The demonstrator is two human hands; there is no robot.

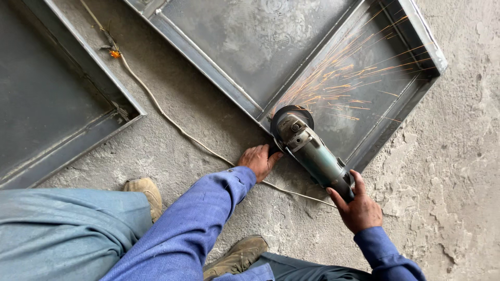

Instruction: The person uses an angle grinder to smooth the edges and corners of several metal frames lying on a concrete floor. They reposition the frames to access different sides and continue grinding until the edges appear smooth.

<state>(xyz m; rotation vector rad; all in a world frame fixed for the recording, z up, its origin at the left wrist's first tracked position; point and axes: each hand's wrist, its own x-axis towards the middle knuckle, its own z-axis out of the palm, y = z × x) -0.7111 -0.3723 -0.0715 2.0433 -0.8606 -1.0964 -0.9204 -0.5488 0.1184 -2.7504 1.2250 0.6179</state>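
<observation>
Blue sleeves lower centre. Right hand (359,208) wraps grinder (312,151) body; left hand (259,160) closed on its side handle. Disc bites steel frame (208,62) corner mid-frame, sparks (354,78) upper right. Grinding underway; steady pressure needed.

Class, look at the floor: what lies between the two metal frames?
In the head view, bare concrete floor with a pale cable running across it, between left frame and right frame.
</observation>
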